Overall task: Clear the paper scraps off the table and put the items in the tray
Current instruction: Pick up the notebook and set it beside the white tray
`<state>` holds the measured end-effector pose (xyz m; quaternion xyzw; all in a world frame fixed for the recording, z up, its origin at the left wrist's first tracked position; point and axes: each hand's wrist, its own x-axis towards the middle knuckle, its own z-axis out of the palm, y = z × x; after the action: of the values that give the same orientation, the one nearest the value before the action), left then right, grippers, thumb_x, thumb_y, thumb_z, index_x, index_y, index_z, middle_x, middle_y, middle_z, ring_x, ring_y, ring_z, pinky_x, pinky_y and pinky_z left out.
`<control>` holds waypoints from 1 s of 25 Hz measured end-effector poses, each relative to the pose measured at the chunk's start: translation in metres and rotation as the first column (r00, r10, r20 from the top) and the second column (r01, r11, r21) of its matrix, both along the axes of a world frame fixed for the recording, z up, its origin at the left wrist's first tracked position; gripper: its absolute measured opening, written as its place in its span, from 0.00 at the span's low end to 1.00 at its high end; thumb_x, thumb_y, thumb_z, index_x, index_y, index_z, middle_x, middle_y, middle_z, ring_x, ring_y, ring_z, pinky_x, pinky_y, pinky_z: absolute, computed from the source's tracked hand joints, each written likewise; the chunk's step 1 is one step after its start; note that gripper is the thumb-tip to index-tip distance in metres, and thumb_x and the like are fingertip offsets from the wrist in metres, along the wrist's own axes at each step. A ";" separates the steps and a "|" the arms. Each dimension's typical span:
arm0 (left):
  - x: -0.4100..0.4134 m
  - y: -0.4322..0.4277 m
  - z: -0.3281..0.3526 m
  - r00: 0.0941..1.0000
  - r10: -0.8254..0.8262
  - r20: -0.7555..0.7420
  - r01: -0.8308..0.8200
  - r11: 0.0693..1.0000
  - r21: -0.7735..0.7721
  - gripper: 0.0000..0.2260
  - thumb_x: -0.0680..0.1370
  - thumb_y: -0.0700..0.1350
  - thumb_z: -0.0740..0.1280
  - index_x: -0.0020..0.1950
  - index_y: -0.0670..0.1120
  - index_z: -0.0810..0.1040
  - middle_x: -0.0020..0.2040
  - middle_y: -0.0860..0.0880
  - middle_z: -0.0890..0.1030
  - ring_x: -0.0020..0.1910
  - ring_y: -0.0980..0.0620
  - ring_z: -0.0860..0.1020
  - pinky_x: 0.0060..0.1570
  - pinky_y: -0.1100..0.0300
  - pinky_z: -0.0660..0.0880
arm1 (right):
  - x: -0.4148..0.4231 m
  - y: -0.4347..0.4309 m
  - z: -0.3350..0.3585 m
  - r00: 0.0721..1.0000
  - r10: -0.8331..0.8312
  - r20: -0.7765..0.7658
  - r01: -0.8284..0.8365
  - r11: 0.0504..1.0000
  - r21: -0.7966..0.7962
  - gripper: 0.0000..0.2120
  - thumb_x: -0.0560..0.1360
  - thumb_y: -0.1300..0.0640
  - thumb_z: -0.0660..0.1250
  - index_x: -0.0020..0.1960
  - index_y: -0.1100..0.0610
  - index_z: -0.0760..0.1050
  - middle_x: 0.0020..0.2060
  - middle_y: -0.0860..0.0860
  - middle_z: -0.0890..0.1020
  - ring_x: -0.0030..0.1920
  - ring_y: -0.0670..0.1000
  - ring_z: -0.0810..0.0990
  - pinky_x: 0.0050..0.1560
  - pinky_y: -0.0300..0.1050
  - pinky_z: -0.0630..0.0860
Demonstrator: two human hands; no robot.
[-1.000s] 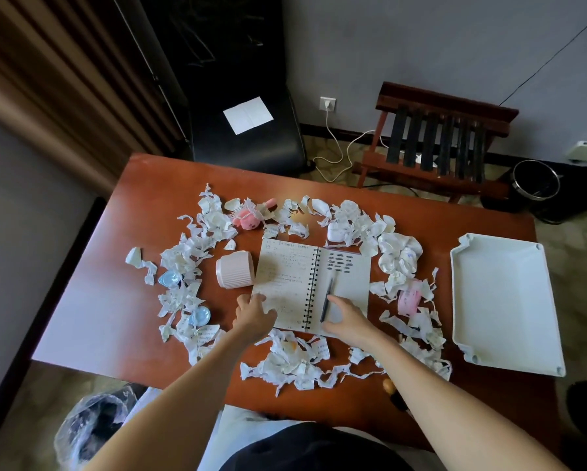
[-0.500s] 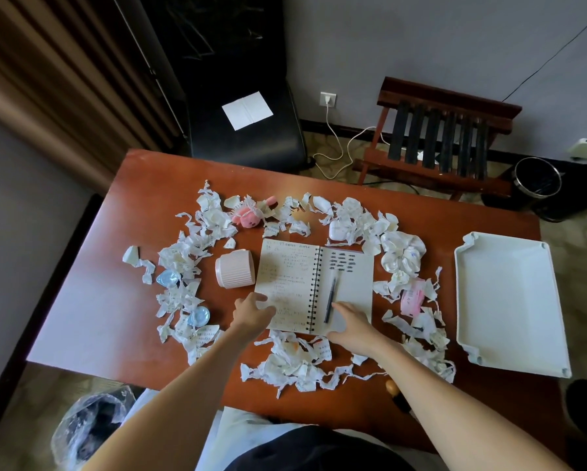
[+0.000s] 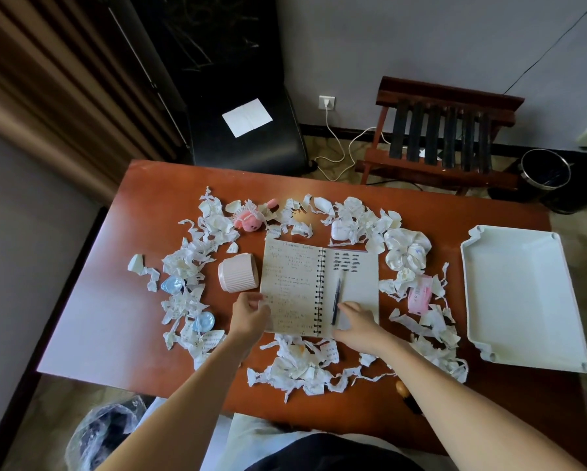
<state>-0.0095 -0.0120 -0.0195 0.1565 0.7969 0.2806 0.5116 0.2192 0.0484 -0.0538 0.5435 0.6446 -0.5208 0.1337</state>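
Observation:
An open spiral notebook [image 3: 295, 283] lies in the middle of the brown table [image 3: 115, 317], with a dark pen [image 3: 336, 300] on its right page. My left hand [image 3: 251, 314] grips the lower left edge of the notebook. My right hand [image 3: 356, 319] rests flat on the right page, fingers spread just beside the pen. Torn paper scraps [image 3: 302, 368] ring the notebook. Among them are a pink cup on its side [image 3: 237, 271], a pink plush toy [image 3: 249, 220], a white earbud case [image 3: 339, 229], a white scrunchie [image 3: 407, 253], a pink packet [image 3: 419, 294] and two blue pieces [image 3: 171, 283]. The white tray [image 3: 523, 297] sits at the right.
A small orange object [image 3: 402, 387] lies near the table's front edge. A bagged bin [image 3: 105, 433] stands on the floor at lower left. Beyond the table are a black chair [image 3: 268, 154], a wooden rack [image 3: 445, 134] and a metal bin [image 3: 545, 171].
My left hand has slid onto the notebook's lower left edge and closed on it. My right hand has crept a little further up the right page toward the pen.

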 end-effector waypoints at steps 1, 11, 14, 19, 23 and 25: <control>0.001 0.001 0.002 1.000 0.012 -0.001 -0.012 1.000 0.009 0.08 0.79 0.36 0.62 0.57 0.44 0.70 0.54 0.47 0.76 0.55 0.45 0.79 0.40 0.56 0.82 | 0.000 -0.001 -0.001 1.000 0.000 0.009 0.000 1.000 -0.009 0.35 0.75 0.46 0.66 0.78 0.51 0.57 0.75 0.46 0.58 0.74 0.53 0.54 0.72 0.51 0.57; 0.011 0.000 0.010 0.997 -0.070 0.018 0.070 0.997 0.028 0.11 0.80 0.37 0.59 0.59 0.45 0.75 0.53 0.49 0.81 0.51 0.50 0.79 0.42 0.56 0.79 | -0.002 0.004 0.001 0.996 0.065 0.064 -0.060 0.996 -0.066 0.36 0.77 0.47 0.63 0.80 0.51 0.51 0.74 0.47 0.55 0.73 0.55 0.51 0.73 0.52 0.54; 0.012 0.000 0.012 0.996 -0.086 -0.001 0.086 0.995 0.050 0.12 0.78 0.34 0.59 0.57 0.46 0.75 0.54 0.48 0.80 0.55 0.46 0.78 0.44 0.55 0.80 | -0.004 0.006 0.003 0.991 0.105 0.081 -0.099 0.993 -0.070 0.36 0.77 0.46 0.63 0.80 0.51 0.50 0.73 0.48 0.54 0.73 0.56 0.51 0.73 0.52 0.55; 0.014 -0.001 0.019 0.995 -0.101 -0.001 0.101 0.990 0.094 0.11 0.78 0.34 0.62 0.55 0.48 0.75 0.53 0.49 0.81 0.53 0.48 0.79 0.37 0.62 0.80 | -0.004 0.007 0.005 0.990 0.124 0.074 -0.118 0.990 -0.071 0.36 0.77 0.46 0.63 0.79 0.47 0.50 0.73 0.48 0.55 0.72 0.56 0.52 0.72 0.53 0.56; 0.021 -0.002 0.024 0.993 -0.120 -0.006 0.120 0.983 0.139 0.10 0.77 0.35 0.62 0.53 0.48 0.76 0.52 0.50 0.81 0.52 0.50 0.80 0.33 0.65 0.79 | 0.001 0.007 0.007 0.996 0.081 0.041 -0.078 0.994 -0.071 0.35 0.77 0.49 0.63 0.80 0.48 0.50 0.74 0.48 0.56 0.73 0.57 0.51 0.73 0.54 0.55; 0.024 0.000 0.027 0.988 -0.152 -0.015 0.152 0.976 0.155 0.09 0.77 0.35 0.63 0.53 0.46 0.76 0.52 0.50 0.81 0.52 0.51 0.80 0.33 0.65 0.79 | 0.005 0.007 0.008 0.999 0.038 0.012 -0.037 0.997 -0.074 0.35 0.77 0.49 0.62 0.80 0.48 0.51 0.75 0.49 0.57 0.75 0.57 0.52 0.73 0.56 0.54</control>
<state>0.0144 -0.0125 0.0070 0.2568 0.7592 0.3017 0.5164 0.2237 0.0552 -0.0460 0.5294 0.6343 -0.5379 0.1676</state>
